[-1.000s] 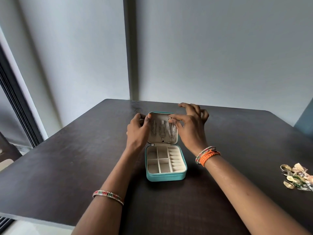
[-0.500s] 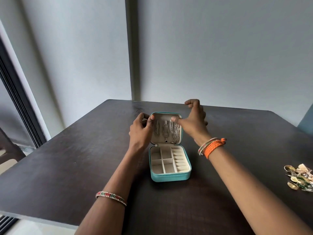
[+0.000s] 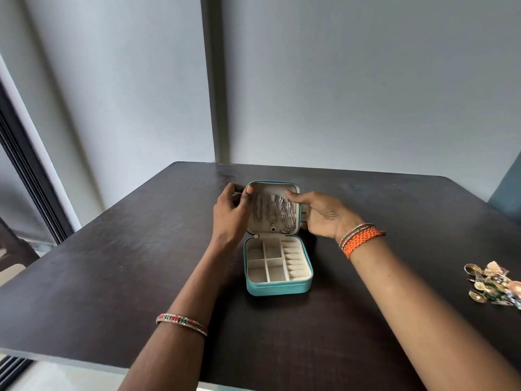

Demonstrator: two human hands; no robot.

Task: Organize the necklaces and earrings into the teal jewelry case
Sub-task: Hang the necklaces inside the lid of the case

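So there's a dark table point(image 3: 112, 263) set against a grey wall, and the teal jewelry case point(image 3: 279, 287) sits open about in the middle of it, lid point(image 3: 272, 186) standing upright at the far side of the tray. The tray's cream compartments look empty as far as I can see, four square ones on the left and a row of ring rolls on the right.

Left hand point(image 3: 229, 214) is right at the left edge of the lid, thumb tip pressed on the upper left corner of the lining, fingers curled round the outside, so it's gripping the lid. Right hand point(image 3: 321, 214) is on the lid's right edge, palm turned in, thumb reaching onto the lining near the top of the chains and the fingers wrapped behind.

Silver necklaces point(image 3: 275, 213) hang in a row inside the lid, one with a small dark pendant at the bottom. A pile of gold earrings point(image 3: 492, 283) sits well to the right of the case, near the table edge.
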